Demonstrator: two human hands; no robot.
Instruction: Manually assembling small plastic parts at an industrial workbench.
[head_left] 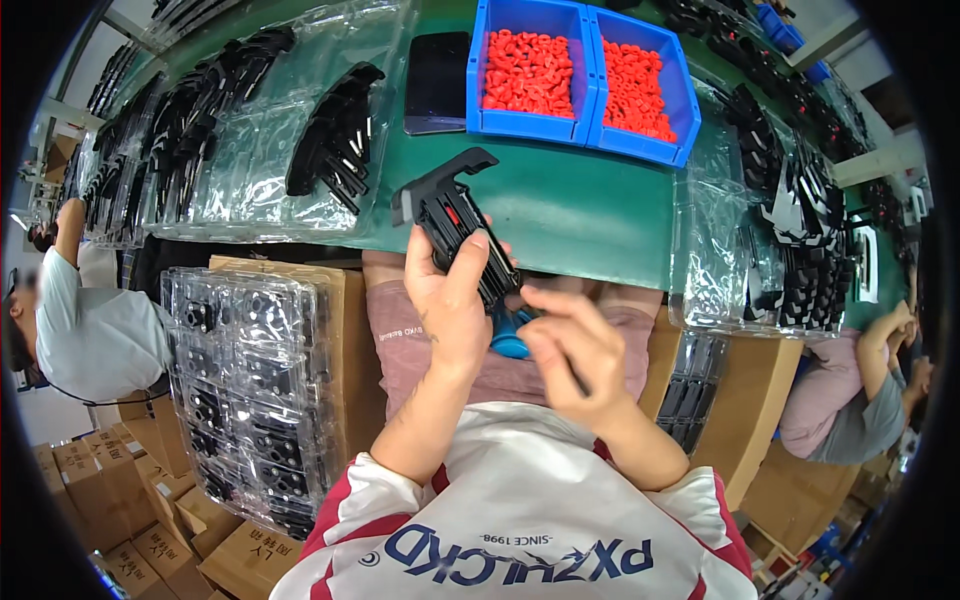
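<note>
My left hand (pixel 455 290) is closed around a black plastic part (pixel 452 215), its hooked end tilted up toward the bench. A small red piece (pixel 452 213) shows inside the part's frame. Close to the part's lower end is my right hand (pixel 580 350), thumb and fingers bent together. A thin dark stick (pixel 577 378) pokes out below its fingers; the rest of it is hidden in the hand. Between the hands, above my lap, a round blue object (pixel 509 340) is partly covered.
Two joined blue bins (pixel 530 124) of small red pieces stand on the green bench (pixel 600 225). Beside them lies a black flat panel (pixel 437 85). Clear trays (pixel 250 190) of black parts are at left, more at right. Cartons (pixel 250 560) stand below; people sit on both sides.
</note>
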